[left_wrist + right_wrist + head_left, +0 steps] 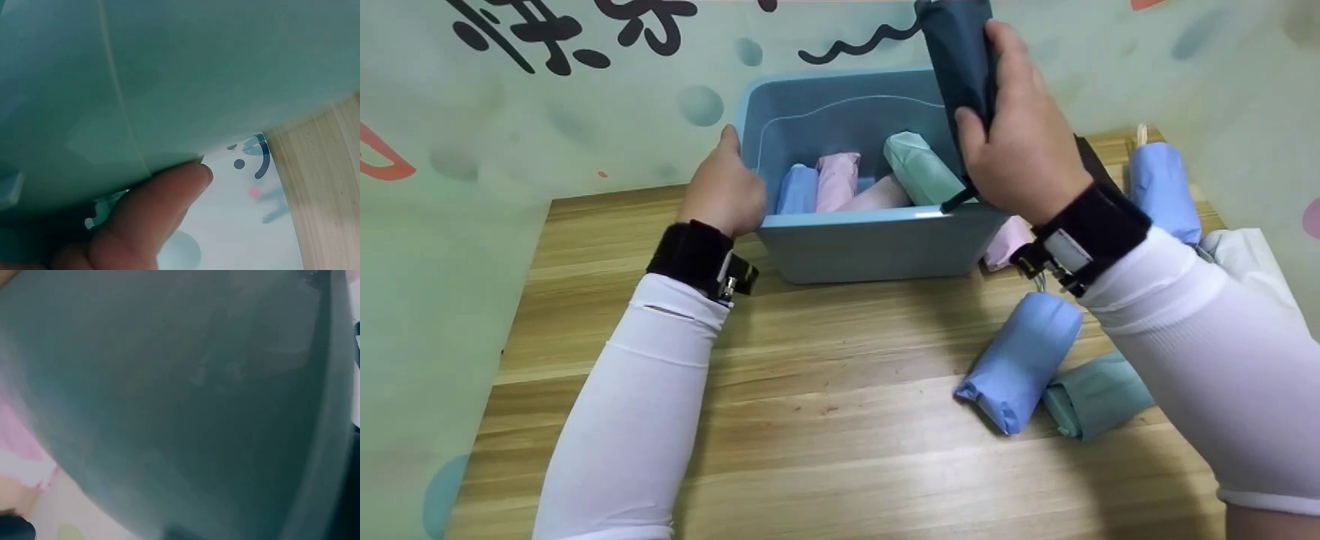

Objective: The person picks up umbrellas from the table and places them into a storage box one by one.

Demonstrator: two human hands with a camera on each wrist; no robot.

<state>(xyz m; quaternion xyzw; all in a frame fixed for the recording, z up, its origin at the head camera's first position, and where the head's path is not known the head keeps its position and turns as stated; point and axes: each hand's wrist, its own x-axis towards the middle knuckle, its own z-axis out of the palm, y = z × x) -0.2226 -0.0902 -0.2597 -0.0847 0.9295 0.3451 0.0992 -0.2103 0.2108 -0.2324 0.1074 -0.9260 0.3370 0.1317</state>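
Note:
My right hand (1024, 142) holds a dark navy folded umbrella (958, 60) upright above the right end of a blue-grey plastic bin (877, 251); a dark strap hangs at the bin's front rim. At the bin's left end my left hand (725, 187) grips the rim, and in the left wrist view one finger (160, 202) lies against the outer wall. Inside the bin are folded umbrellas: a blue one (797, 190), a pink one (837, 180), a mint green one (922, 165) and a pale pinkish one (881, 195). The bin wall (169, 399) fills most of the right wrist view.
Right of the bin on the wooden table (810, 420) lie more folded umbrellas: a blue one (1024, 360), a green one (1099, 394), a pink one (1006, 244), another blue one (1165, 191) and a white one (1249, 259). A patterned backdrop (607, 97) stands behind.

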